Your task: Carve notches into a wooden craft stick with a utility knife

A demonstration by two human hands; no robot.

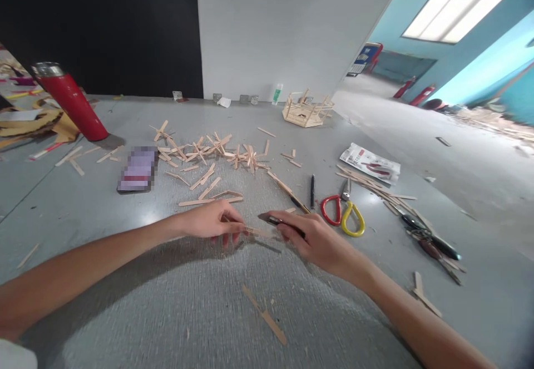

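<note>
My left hand (219,221) is closed on one end of a thin wooden stick (258,232), which points right, just above the grey table. In my right hand (311,236) is a craft knife (273,220) with a dark handle, its blade pointing left above the stick. The fingers of my right hand are closed around the handle, close to the stick's far end; whether they touch it I cannot tell. In front of both hands, another stick piece (273,324) lies flat beside a thinner sliver.
Beyond my hands lie several loose sticks (208,155) and a phone (139,170). A red flask (75,104) stands far left. To the right are scissors (345,207), a black pen (312,191), a white packet (371,163) and pliers (429,238). A wooden model (304,114) stands at the back.
</note>
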